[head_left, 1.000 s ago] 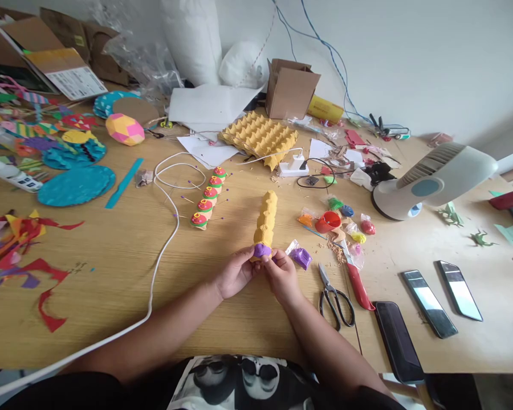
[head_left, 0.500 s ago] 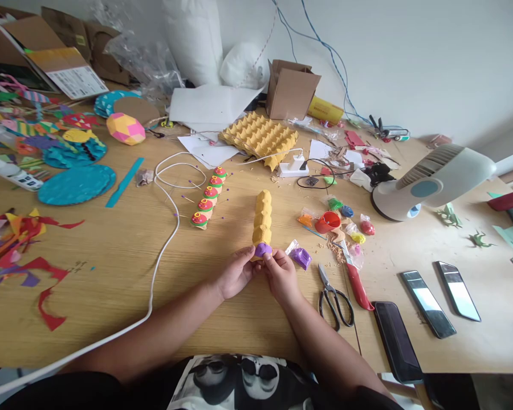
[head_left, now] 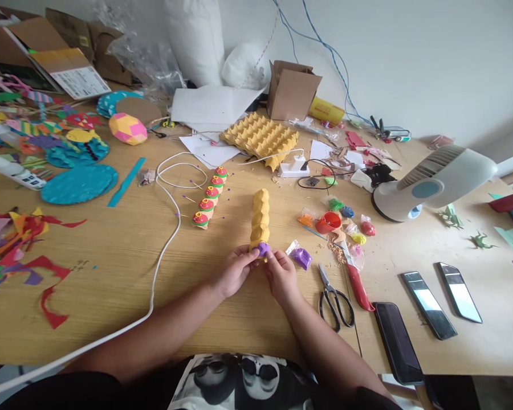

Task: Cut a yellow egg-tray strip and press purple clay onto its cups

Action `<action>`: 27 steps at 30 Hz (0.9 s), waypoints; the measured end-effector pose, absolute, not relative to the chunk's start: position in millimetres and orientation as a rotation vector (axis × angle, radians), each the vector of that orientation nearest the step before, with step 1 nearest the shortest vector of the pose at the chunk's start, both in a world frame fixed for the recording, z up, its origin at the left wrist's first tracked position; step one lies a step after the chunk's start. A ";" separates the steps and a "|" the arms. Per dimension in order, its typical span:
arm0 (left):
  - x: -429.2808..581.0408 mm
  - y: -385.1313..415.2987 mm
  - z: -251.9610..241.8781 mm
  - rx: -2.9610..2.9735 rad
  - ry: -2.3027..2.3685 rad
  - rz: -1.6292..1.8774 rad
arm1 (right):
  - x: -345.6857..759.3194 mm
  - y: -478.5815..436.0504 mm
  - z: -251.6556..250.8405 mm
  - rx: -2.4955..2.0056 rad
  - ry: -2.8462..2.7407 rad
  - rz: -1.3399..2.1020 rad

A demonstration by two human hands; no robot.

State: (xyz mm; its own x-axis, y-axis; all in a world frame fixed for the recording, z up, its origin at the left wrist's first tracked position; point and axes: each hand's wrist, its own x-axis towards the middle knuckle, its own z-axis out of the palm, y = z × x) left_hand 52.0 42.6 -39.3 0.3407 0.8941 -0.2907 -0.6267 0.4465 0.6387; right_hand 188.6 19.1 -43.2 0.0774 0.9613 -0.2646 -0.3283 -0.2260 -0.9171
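A strip of yellow egg carton (head_left: 260, 213) points away from me, its near end held between my two hands. Purple modelling clay (head_left: 263, 249) covers the nearest bump of the strip. My left hand (head_left: 236, 270) is closed round the near end from the left, its thumb against the clay. From the right, my right hand (head_left: 283, 276) pinches the same end, thumb and fingertips at the clay's edge; the fingers underneath are hidden. Right of my hands lies an opened packet of purple clay (head_left: 301, 257). A finished-looking strip with red and green clay caps and pins (head_left: 209, 196) lies further left.
Scissors (head_left: 334, 299) and a red-handled knife (head_left: 359, 287) lie to the right, near several phones (head_left: 398, 341). A white cable (head_left: 154, 273) crosses the table on my left. Behind are an egg tray (head_left: 259, 136), a power strip (head_left: 294, 168) and a fan (head_left: 427, 182).
The far end of the carton strip has swung slightly left. My fingers have shifted a little around the purple clay, which now shows more of its right side.
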 end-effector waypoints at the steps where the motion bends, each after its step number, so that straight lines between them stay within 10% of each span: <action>1: 51.5 43.0 -40.2 0.454 0.681 1.043 | 190.0 19.5 -42.5 -1.199 -0.724 1.404; 27: 52.3 38.2 -34.3 0.973 0.798 0.908 | 211.0 23.2 -24.4 -1.195 -1.099 0.924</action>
State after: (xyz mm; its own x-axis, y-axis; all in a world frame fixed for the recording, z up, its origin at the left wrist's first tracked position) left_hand 52.3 38.2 -34.3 0.4049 0.9012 -0.1544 -0.2689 0.2788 0.9219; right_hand 211.0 23.2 -24.4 0.2362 0.9595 0.1534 0.0132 0.1547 -0.9879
